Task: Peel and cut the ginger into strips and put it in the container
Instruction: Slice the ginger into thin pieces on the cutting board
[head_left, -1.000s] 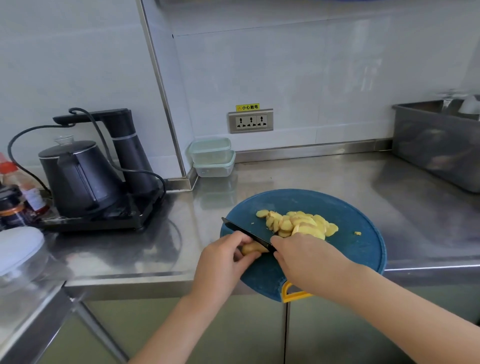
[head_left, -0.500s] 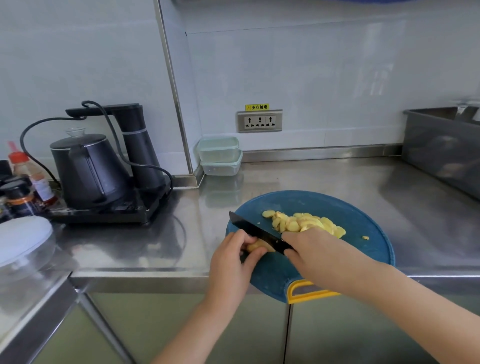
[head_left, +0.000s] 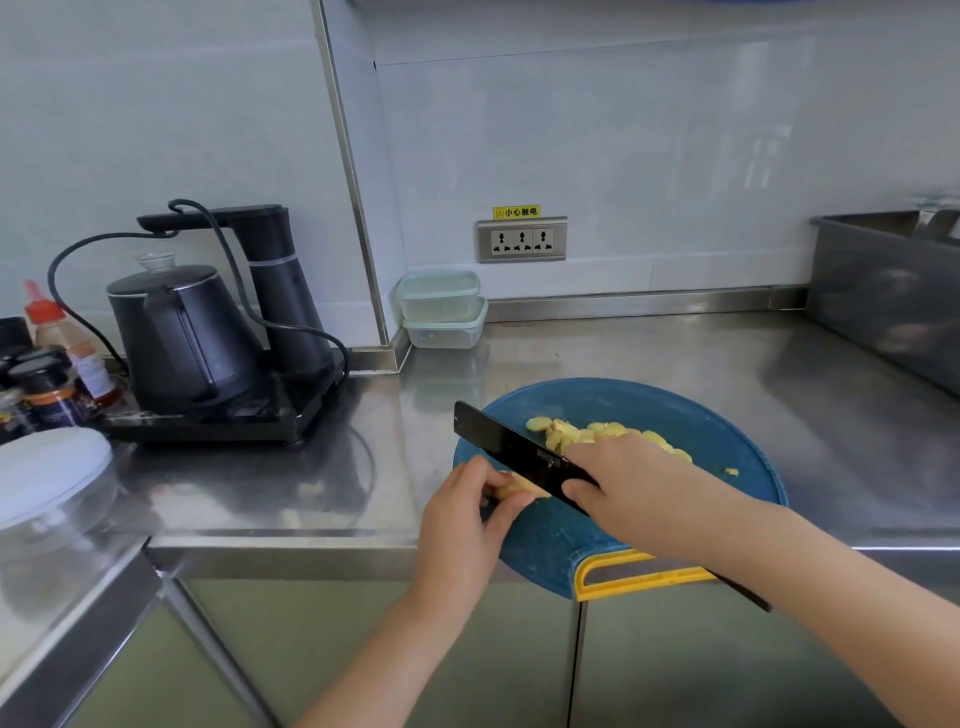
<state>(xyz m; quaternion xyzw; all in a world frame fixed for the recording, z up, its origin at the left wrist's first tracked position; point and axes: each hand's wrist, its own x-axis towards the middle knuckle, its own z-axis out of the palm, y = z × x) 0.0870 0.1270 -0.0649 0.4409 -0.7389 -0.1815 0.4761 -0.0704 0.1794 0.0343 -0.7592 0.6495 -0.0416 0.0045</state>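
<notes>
Two rectangular clear plastic containers (head_left: 441, 312) with pale green lids sit stacked against the back wall, in a corner of the stainless steel counter (head_left: 675, 348), well apart from my hands. Both lids are on, and I cannot tell what is in them. At the right edge stands a grey metal bin (head_left: 878, 301), its inside hidden from me. At the far left a clear glass bowl (head_left: 57, 519) carries a white lid, near some dark-capped condiment jars (head_left: 44, 395) and a black electric kettle (head_left: 176, 338).

In front of me lies the round blue plastic cutting board (head_left: 691, 415) with a yellow handle, overhanging the counter's front edge. A heap of pale yellow ginger slices (head_left: 597, 434) lies on the board's far half, just behind my right hand (head_left: 639, 483), with one small crumb off to the right.

My left hand (head_left: 462, 519) pinches a peeled pale yellow ginger piece (head_left: 522, 488) between thumb and curled fingers, at the board's left rim. My right hand is wrapped round the handle of a black-bladed kitchen knife (head_left: 511, 447), one fingertip against the blade's flat. The blade slants away to the left, its edge meeting the ginger piece just beside my left fingertips. The ginger piece lies between my two hands.
</notes>
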